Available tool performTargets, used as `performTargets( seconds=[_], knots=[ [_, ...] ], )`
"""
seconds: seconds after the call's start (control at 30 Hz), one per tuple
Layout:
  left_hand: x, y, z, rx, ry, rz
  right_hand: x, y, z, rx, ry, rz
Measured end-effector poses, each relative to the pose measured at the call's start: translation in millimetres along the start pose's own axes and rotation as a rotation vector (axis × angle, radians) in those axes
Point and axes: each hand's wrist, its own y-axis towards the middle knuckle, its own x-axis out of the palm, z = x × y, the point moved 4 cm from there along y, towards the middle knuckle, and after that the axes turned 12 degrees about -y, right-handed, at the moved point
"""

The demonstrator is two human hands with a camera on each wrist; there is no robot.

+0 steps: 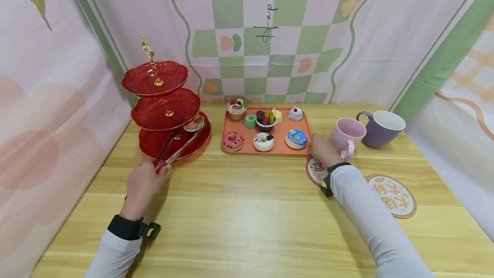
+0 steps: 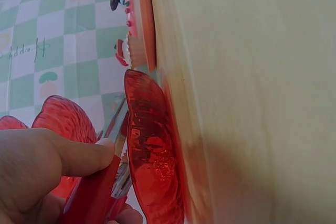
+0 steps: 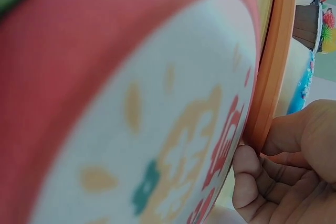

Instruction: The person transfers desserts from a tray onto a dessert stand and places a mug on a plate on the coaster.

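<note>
Red-handled metal tongs (image 1: 179, 153) are gripped by my left hand (image 1: 143, 185). Their tips reach between the lower tiers of a red three-tier cake stand (image 1: 166, 108), at a small pale piece (image 1: 194, 124) with pink and green on the bottom plate; whether they pinch it I cannot tell. In the left wrist view the thumb lies along the red handle (image 2: 92, 192). My right hand (image 1: 323, 148) pinches the right front corner of an orange tray (image 1: 247, 149), seen closely in the right wrist view. Several toy donuts, cupcakes and small cakes sit on the tray, including a blue donut (image 1: 296, 139).
A pink mug (image 1: 348, 131) stands just right of my right hand, with a purple mug (image 1: 383, 128) behind it. One round coaster (image 1: 317, 170) lies partly under my right wrist, another coaster (image 1: 391, 195) farther right. A patterned cloth (image 1: 262, 55) hangs behind the wooden table (image 1: 239, 209).
</note>
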Motion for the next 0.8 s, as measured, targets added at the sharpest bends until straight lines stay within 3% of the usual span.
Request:
performTargets(
  seconds=[0.8],
  knots=[
    [-20.5, -35.8, -8.1, -0.115, -0.012, -0.102, 2.3, 2.3, 1.1, 0.006, 0.018, -0.023]
  ],
)
